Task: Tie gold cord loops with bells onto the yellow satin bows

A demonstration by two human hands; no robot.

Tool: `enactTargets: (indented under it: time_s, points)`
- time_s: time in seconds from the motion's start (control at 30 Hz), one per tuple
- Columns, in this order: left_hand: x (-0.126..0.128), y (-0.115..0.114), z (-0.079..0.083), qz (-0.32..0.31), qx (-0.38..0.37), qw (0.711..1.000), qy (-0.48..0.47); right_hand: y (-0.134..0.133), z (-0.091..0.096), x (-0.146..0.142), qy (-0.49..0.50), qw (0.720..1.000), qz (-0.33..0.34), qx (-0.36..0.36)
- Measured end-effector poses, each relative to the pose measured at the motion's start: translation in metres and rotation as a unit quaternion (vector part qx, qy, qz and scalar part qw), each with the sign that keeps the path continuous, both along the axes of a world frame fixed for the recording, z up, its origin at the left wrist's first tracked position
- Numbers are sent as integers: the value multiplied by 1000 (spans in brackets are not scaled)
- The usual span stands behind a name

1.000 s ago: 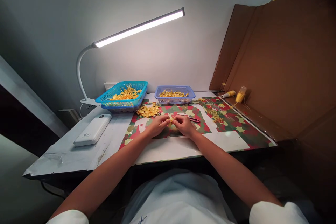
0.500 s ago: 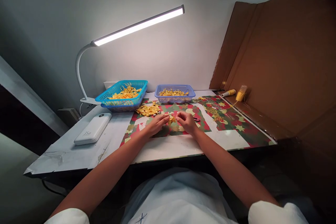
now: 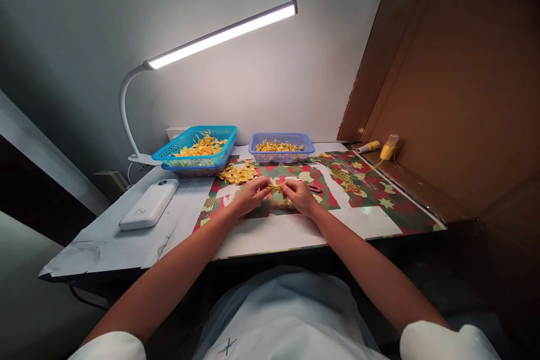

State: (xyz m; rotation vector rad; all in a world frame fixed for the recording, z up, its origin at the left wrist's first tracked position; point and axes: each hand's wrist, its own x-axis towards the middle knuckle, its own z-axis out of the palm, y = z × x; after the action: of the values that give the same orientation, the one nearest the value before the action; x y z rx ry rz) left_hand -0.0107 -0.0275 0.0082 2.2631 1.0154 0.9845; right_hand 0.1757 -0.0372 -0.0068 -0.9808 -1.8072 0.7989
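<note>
My left hand (image 3: 253,194) and my right hand (image 3: 298,196) are close together over the patterned sheet. Between their pinched fingertips runs a short gold cord (image 3: 275,185), one end in each hand. Whether a yellow ribbon bow hangs on it is too small to tell. Just beyond my left hand lies a loose pile of yellow ribbon bows (image 3: 238,173). A small pink-and-dark tool (image 3: 314,189), partly hidden, rests beside my right hand.
A turquoise basket (image 3: 169,153) of yellow bows sits on a blue one at back left. A purple basket (image 3: 282,156) holds gold pieces. Gold cords (image 3: 346,181) lie right, near a thread spool (image 3: 388,147) and cardboard (image 3: 442,79). A power bank (image 3: 148,205) and lamp (image 3: 223,35) are left.
My fingers have shifted slightly; the yellow piece between them now appears as a thin gold strand stretched across. The whole view has tilted a little.
</note>
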Motion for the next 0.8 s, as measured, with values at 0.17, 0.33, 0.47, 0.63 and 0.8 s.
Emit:
enactTargets:
  time_s: [0.17, 0.33, 0.47, 0.63, 0.8]
  points:
    - [-4, 2, -1, -1, 4, 1000, 4, 3, -4, 0, -2, 1000, -15, -3]
    - [-7, -1, 1, 17, 38, 999, -32, 6, -5, -1, 21, 999, -7, -30]
    - [-5, -4, 1, 15, 44, 998, -49, 3, -3, -2, 34, 999, 11, -41]
    - [-3, -5, 2, -4, 12, 999, -37, -2, 2, -2, 42, 998, 28, -45]
    - [-1, -7, 1, -1, -44, 997, -59, -8, 7, -2, 18, 999, 28, -32]
